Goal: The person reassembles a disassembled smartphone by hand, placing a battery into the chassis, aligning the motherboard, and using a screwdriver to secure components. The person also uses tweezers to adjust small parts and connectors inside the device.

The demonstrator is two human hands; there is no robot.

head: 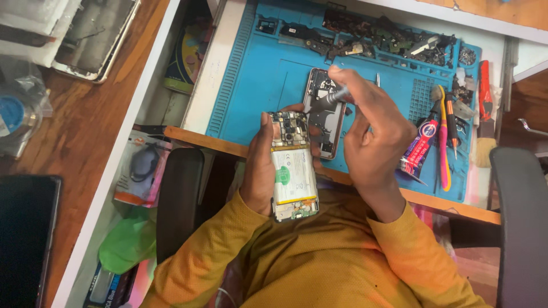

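Note:
My left hand grips an opened smartphone by its side, back cover off, with the white battery and the circuit board showing. My right hand holds a thin grey screwdriver whose tip points down at the top of the phone's board. Behind the held phone, a second opened phone shell lies flat on the blue repair mat. Both arms wear mustard-yellow sleeves.
Loose phone parts fill the mat's back trays. A glue tube, pink and red tools and a brush lie at the right. A phone frame rests on the wooden desk to the left. Black chair armrests flank me.

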